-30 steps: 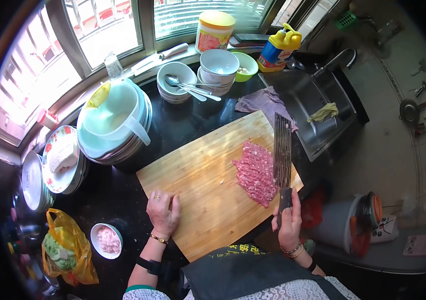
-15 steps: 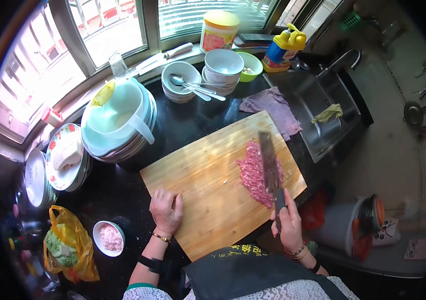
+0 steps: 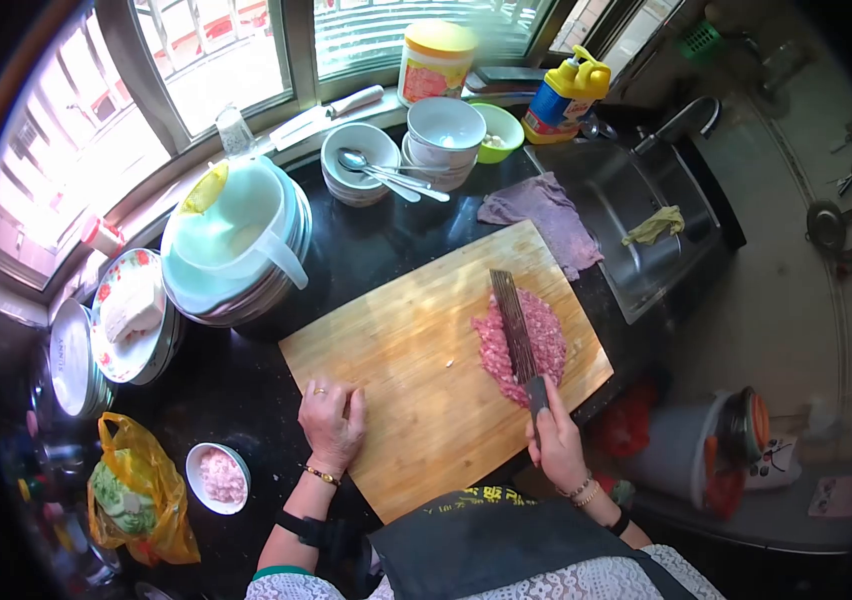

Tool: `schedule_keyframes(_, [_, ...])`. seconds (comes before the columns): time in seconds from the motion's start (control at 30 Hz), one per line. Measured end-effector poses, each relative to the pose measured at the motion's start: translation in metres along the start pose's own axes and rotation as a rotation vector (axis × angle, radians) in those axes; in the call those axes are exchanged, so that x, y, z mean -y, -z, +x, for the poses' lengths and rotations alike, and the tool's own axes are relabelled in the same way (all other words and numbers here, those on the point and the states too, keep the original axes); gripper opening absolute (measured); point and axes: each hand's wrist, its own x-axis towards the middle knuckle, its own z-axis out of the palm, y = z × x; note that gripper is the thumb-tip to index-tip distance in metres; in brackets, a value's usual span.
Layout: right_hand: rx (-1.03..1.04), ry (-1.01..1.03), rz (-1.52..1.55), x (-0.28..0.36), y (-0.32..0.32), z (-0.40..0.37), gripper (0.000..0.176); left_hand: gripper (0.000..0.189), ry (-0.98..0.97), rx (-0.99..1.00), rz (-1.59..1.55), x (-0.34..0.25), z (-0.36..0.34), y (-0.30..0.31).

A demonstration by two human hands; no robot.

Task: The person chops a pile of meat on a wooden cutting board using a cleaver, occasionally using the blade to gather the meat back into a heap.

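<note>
A wooden cutting board [image 3: 406, 370] lies on the dark counter, with a patch of pink minced meat [image 3: 549, 335] on its right part. My right hand [image 3: 556, 440] is wrapped round the dark handle of a cleaver [image 3: 514, 325]. The cleaver's blade lies across the left part of the meat, its far end pointing toward the sink. At the board's left edge rests my left hand [image 3: 332, 425], its fingers loosely curled, the thumb a little apart, and nothing visible in it.
A small bowl of pink food [image 3: 196, 470], a yellow bag with greens [image 3: 178, 510] and stacked plates [image 3: 71, 355] stand left. Behind are a colander [image 3: 271, 205], bowls with spoons [image 3: 361, 145] and a purple cloth [image 3: 541, 215]. The sink [image 3: 611, 180] is at the right.
My right hand and the cleaver have moved left, so the blade now lies over the left part of the meat and more meat shows on its right. My left hand has stayed put.
</note>
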Motion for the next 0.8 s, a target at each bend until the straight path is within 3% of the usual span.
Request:
schedule_keyframes(0.07, [0.025,-0.009,0.038,0.010,0.006,-0.006,0.051,0.009,-0.006,-0.009,-0.011,0.003,-0.003,-0.001])
schedule_keyframes(0.2, [-0.083,0.241,0.024,0.003,0.000,-0.015,0.050,0.009,-0.004,-0.013,0.011,0.001,-0.003,-0.001])
schedule_keyframes(0.33, [0.027,-0.037,0.002,0.004,0.006,-0.006,0.052,0.010,-0.010,-0.021,-0.002,0.002,0.001,-0.001])
schedule_keyframes(0.47, [-0.021,0.211,0.008,0.007,0.006,-0.020,0.051,0.009,0.006,-0.009,0.005,0.001,-0.003,0.000])
schedule_keyframes(0.6, [0.006,-0.035,-0.074,0.001,0.004,-0.003,0.049,0.009,0.003,-0.018,0.005,0.002,0.001,-0.001])
schedule_keyframes(0.63, [0.020,-0.062,0.024,0.010,0.005,-0.008,0.048,0.009,0.002,-0.029,0.004,0.003,0.002,-0.002])
schedule_keyframes(0.77, [-0.074,0.240,-0.053,-0.001,0.004,-0.016,0.049,0.009,-0.002,-0.027,-0.002,0.000,-0.002,0.000])
schedule_keyframes(0.8, [-0.041,0.170,-0.080,-0.008,0.006,-0.009,0.049,0.009,0.001,-0.021,-0.004,0.000,-0.003,-0.001])
